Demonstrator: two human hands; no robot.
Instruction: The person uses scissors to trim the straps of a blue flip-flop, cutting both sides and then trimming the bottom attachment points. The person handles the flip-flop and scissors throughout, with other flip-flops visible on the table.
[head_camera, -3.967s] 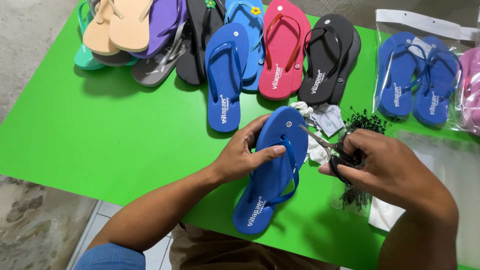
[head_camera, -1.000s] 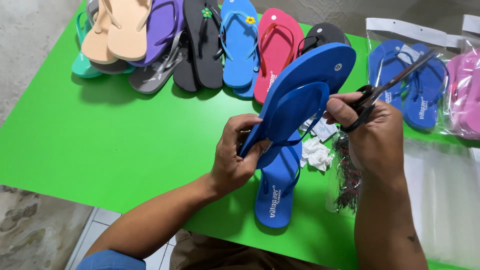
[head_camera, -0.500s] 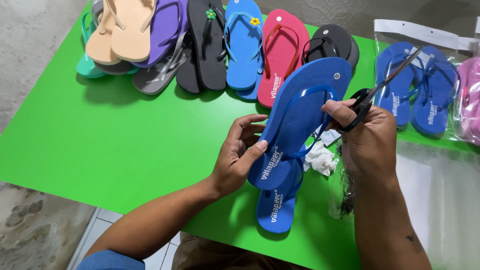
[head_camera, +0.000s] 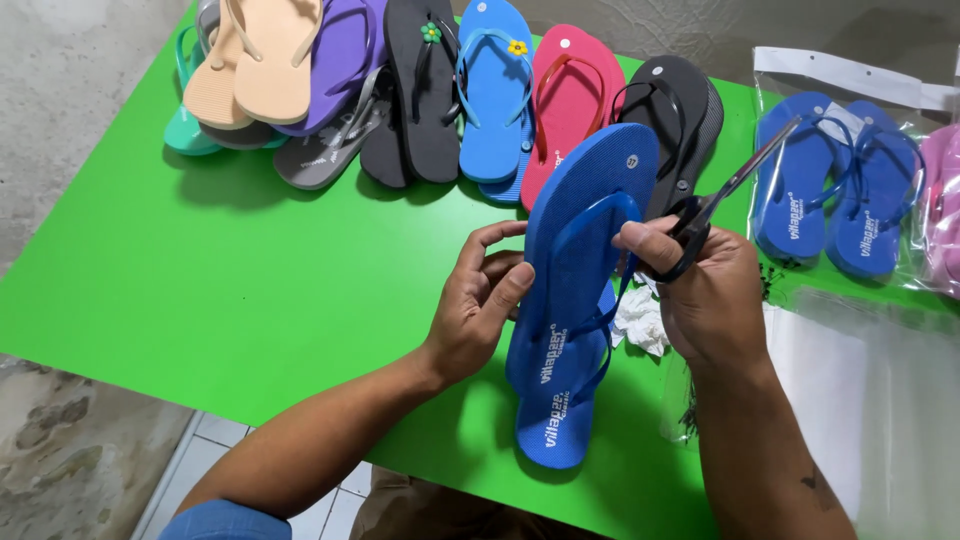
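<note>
A blue flip-flop (head_camera: 580, 230) is held tilted above a second blue flip-flop (head_camera: 555, 425) that lies on the green table (head_camera: 250, 290). My left hand (head_camera: 480, 305) grips the upper flip-flop's left edge. My right hand (head_camera: 705, 295) touches its right edge with the thumb while its fingers stay through the handles of black scissors (head_camera: 725, 195), whose blades point up and to the right. Crumpled white paper (head_camera: 640, 320) lies just below my right hand.
A row of flip-flops lines the far edge: tan (head_camera: 255, 55), purple (head_camera: 340, 60), black (head_camera: 425, 90), light blue (head_camera: 495, 85), red (head_camera: 570, 105), dark grey (head_camera: 685, 105). A clear bag with a blue pair (head_camera: 840, 190) sits at right, beside empty clear bags (head_camera: 870, 380).
The upper blue flip-flop has been lowered and turned closer over the one on the table. My right hand with the scissors has dropped slightly alongside it.
</note>
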